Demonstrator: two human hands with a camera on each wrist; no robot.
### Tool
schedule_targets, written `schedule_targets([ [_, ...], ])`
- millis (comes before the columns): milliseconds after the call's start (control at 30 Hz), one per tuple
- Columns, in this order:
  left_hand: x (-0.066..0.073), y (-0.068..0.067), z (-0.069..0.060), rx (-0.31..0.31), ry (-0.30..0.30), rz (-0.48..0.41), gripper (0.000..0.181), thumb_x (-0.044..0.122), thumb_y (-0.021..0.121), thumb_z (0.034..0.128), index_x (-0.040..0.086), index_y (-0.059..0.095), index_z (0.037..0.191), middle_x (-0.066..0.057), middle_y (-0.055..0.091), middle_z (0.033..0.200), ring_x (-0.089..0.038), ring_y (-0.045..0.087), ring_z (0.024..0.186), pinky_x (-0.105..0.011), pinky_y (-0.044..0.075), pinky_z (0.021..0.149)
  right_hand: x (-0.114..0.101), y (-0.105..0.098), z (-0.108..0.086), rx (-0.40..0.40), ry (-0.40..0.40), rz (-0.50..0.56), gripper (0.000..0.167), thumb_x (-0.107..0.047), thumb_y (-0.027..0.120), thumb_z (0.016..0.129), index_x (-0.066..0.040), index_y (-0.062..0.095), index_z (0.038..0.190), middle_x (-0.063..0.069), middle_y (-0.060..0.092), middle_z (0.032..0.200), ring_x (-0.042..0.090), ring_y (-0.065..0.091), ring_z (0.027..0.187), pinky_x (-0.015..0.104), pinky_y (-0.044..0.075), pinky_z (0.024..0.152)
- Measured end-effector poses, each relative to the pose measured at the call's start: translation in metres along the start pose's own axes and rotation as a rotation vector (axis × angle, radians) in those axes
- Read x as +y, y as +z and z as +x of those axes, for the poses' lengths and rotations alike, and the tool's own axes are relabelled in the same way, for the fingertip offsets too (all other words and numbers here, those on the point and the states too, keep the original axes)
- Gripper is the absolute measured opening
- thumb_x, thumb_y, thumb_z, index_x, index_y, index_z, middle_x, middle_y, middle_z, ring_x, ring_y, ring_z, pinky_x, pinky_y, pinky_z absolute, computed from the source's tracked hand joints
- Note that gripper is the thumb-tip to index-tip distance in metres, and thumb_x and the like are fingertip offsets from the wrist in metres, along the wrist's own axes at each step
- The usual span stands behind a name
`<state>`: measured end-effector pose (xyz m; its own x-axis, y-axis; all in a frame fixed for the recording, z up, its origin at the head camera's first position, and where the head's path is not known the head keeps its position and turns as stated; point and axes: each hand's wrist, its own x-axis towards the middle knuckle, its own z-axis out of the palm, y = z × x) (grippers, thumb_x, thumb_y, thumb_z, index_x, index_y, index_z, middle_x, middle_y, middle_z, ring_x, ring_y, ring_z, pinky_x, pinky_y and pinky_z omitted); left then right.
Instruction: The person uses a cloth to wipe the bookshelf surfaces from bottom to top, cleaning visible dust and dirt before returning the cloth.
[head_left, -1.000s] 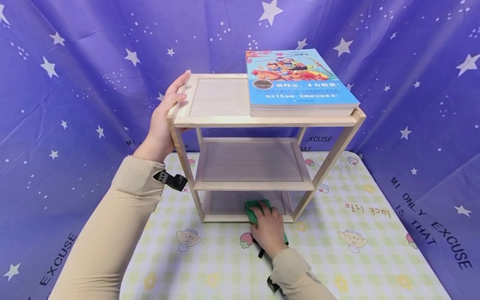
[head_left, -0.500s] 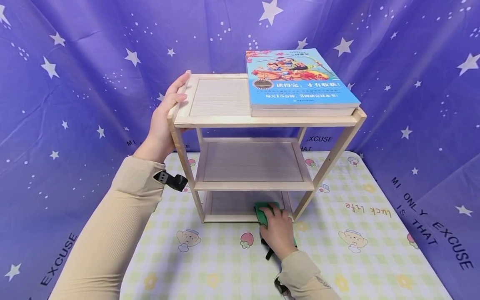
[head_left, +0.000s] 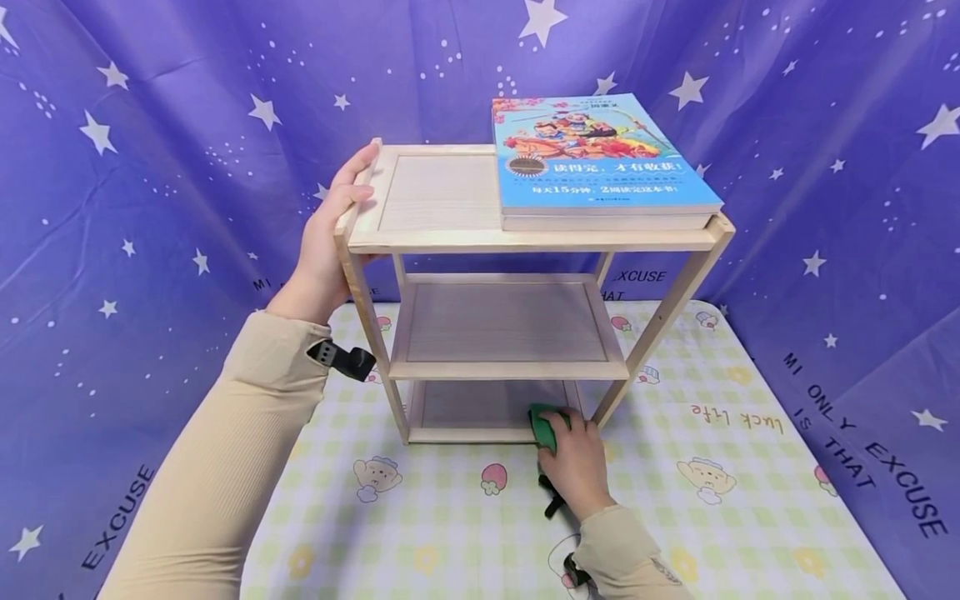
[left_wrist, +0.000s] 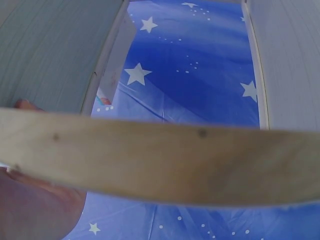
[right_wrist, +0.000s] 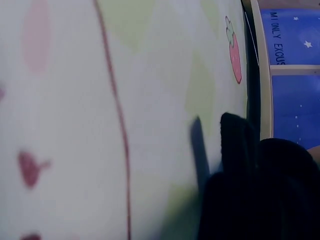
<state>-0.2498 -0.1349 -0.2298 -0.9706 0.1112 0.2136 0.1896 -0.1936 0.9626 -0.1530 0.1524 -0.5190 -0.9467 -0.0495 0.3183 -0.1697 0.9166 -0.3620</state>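
A three-tier wooden shelf stands upright on the table. At its top left end, my left hand grips the side, with the fingers over the edge and the thumb side hidden behind the upright. The left wrist view has a blurred wooden upright across it and part of that hand at lower left. My right hand holds a green cloth against the right front part of the bottom shelf. Its fingers bend over the cloth. In the right wrist view both hand and cloth are mostly hidden behind a dark strap.
Blue-covered books lie stacked on the right half of the top shelf. A checked tablecloth with cartoon prints covers the table. Purple star-patterned curtain surrounds the back and sides.
My right hand has slid to the right along the bottom shelf, carrying the green cloth with it. The left hand keeps its grip on the shelf, which stays in place.
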Motion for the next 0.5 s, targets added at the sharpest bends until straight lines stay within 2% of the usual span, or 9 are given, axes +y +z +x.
schedule_targets([
  [233, 0.0, 0.0, 0.0, 0.001, 0.002, 0.012, 0.06, 0.024, 0.038, 0.0941, 0.035, 0.035, 0.153, 0.001, 0.031, 0.158, -0.022, 0.04, 0.128, -0.036, 0.035, 0.095, 0.005, -0.002, -0.002, -0.004, 0.025, 0.071, 0.045, -0.012, 0.074, 0.077, -0.012, 0.067, 0.121, 0.022, 0.058, 0.125, 0.042, 0.056, 0.1, 0.054, 0.049, 0.074],
  [500, 0.001, 0.0, -0.001, -0.002, -0.004, 0.014, 0.059, 0.024, 0.038, 0.0946, 0.036, 0.035, 0.153, 0.003, 0.029, 0.159, -0.024, 0.037, 0.134, -0.039, 0.035, 0.098, 0.012, -0.016, -0.017, -0.024, 0.123, 0.189, 0.042, -0.012, 0.071, 0.08, -0.013, 0.067, 0.122, 0.018, 0.056, 0.13, 0.039, 0.054, 0.11, 0.051, 0.047, 0.076],
])
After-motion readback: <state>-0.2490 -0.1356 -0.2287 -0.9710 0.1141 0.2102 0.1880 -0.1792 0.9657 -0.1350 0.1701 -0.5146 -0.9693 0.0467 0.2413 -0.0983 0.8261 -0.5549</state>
